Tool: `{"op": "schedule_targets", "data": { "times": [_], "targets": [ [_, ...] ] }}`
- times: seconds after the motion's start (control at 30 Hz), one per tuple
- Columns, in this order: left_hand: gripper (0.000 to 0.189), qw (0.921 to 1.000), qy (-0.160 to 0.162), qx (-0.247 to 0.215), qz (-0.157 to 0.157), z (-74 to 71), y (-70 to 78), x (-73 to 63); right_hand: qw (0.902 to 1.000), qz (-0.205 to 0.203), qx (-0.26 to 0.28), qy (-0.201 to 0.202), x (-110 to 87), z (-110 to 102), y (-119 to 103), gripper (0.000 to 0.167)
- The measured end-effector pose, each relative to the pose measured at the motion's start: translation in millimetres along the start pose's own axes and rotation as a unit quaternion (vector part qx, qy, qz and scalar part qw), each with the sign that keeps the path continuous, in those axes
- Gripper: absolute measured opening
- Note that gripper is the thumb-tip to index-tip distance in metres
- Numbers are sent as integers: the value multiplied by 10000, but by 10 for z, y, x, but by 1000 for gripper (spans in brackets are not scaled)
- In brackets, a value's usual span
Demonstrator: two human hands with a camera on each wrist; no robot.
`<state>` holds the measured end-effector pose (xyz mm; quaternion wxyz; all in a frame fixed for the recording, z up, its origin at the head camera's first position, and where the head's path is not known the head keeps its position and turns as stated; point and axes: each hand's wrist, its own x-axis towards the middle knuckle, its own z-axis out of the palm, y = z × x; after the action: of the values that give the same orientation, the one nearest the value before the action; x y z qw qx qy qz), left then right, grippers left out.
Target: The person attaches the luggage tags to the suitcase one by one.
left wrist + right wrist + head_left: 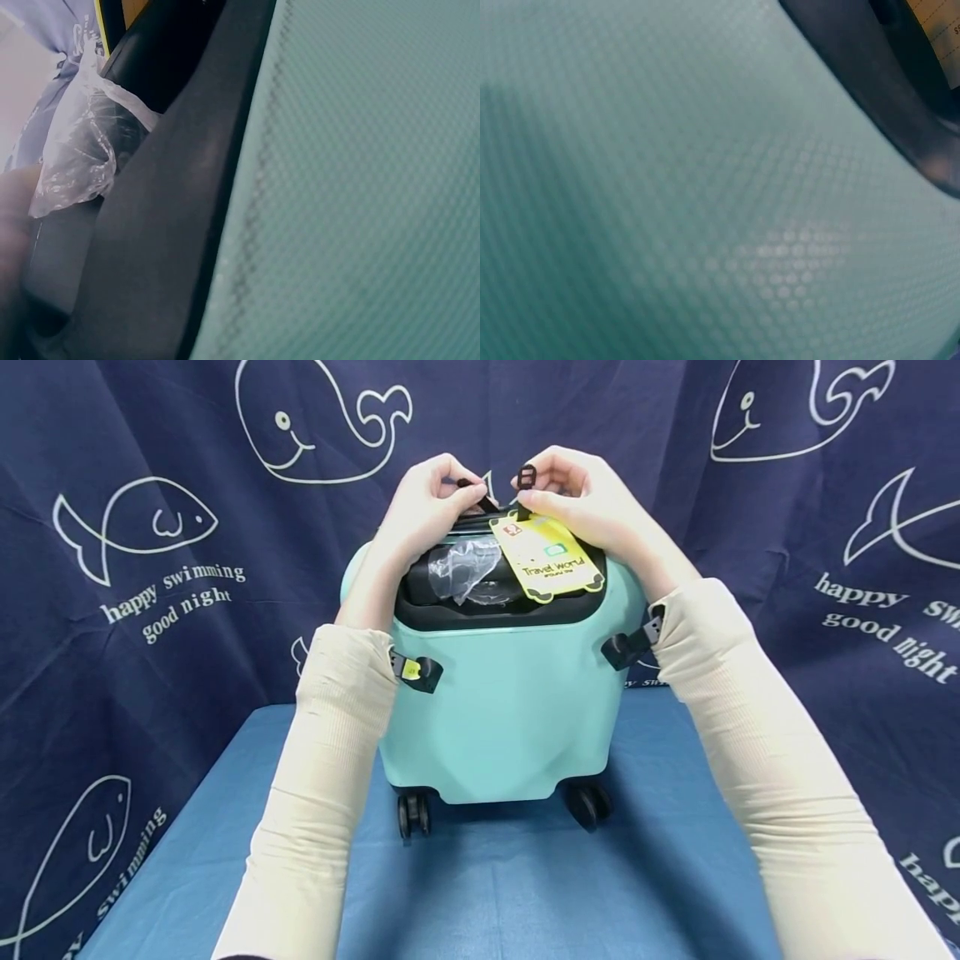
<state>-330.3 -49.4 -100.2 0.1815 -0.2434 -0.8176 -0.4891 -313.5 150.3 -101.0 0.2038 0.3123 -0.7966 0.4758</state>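
A mint-green suitcase (502,710) stands upright on its black wheels, its ribbed shell (360,180) filling much of the left wrist view. Over its top, my left hand (433,502) pinches one end of a thin black strap (480,497) between thumb and fingers. My right hand (581,497) pinches another black strap piece with a small buckle (527,477), close to the left hand. From the straps hangs a yellow luggage tag (551,556) printed "Travel World". Clear plastic wrap (467,568) covers part of the black recessed top. The fingers are outside both wrist views.
The suitcase stands on a blue-covered table (480,877). Behind it hangs a dark blue curtain (172,435) with white whale and fish drawings. Small black devices (628,647) are strapped at both wrists, close to the front of the shell.
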Motion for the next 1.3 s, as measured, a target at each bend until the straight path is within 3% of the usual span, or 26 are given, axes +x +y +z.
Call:
{"op": "schedule_targets", "data": {
  "times": [0.2,0.43,0.57,0.83,0.93,1.0,1.17,1.3],
  "targets": [
    [17,9967,-17,-808,26,8,-6,19,10000,-50,1,12,-2,-7,8,7],
    [15,9981,-79,-590,-131,-3,6,10,9998,-79,-183,40,-3,-15,-2,4],
    [14,9986,-189,-490,-80,-9,8,0,9998,-78,-171,121,-3,-12,-3,6],
    [5,9983,-280,-511,77,3,-5,2,9987,-82,389,313,-16,-12,25,12],
    [11,9984,-242,-490,177,0,-5,5,9984,-55,415,374,-10,-9,24,5],
    [16,9984,-223,-461,253,0,-2,4,9982,-51,440,404,-6,-8,22,9],
    [15,9988,-72,369,298,-1,18,-3,9983,-7,432,386,-22,-14,23,13],
    [7,9897,47,1322,541,19,45,-14,9982,68,448,404,-40,-26,19,13]
  ]
}}
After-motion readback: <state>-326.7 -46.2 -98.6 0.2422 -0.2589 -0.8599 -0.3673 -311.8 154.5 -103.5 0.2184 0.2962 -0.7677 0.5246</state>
